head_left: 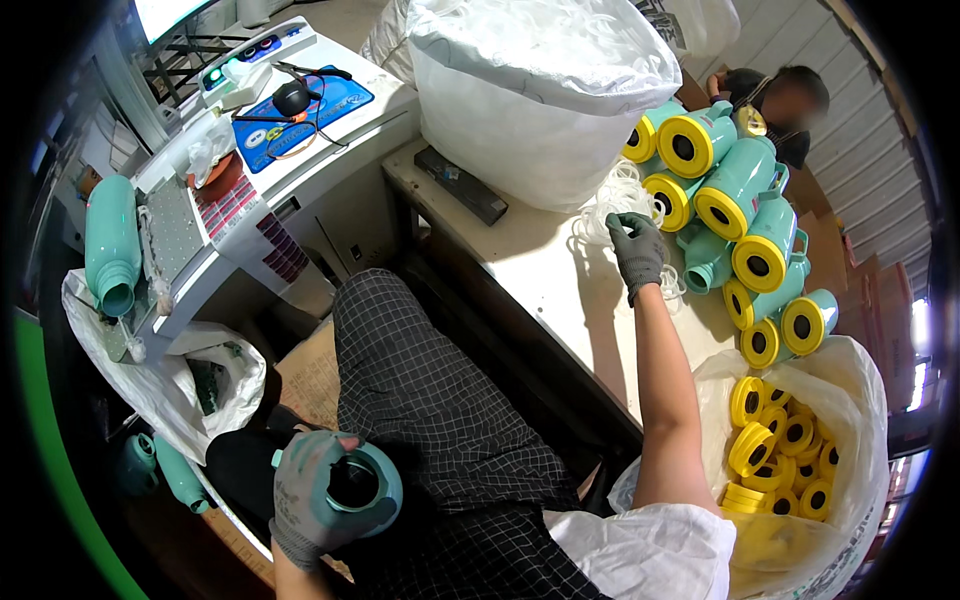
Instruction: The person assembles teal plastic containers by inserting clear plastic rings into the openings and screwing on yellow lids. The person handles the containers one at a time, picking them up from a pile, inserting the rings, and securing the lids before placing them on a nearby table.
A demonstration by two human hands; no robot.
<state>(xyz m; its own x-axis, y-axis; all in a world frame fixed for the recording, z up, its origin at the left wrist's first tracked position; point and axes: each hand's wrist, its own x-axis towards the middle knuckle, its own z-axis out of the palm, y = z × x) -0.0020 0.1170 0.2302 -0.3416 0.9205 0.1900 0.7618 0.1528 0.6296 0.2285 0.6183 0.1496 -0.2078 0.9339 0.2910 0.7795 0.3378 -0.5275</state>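
My left hand (305, 490), in a grey glove, is wrapped round a teal bottle body (388, 492) over my lap, its round opening facing up. On the white table, my right hand (638, 250), in a dark grey glove, reaches into a loose pile of thin white rings (595, 222). Its fingers are bent together at the pile's edge, and a bit of white ring shows between them. Close to that hand on the right, a teal bottle (707, 262) lies with its open mouth toward me.
Teal bottles with yellow ends (735, 190) are stacked at the right. Below them stands a bag of yellow lids (775, 445). A big white sack (530, 110) sits at the back. A white workbench (370, 125) holds a blue mat (270, 140). A person (770, 105) is at the far right.
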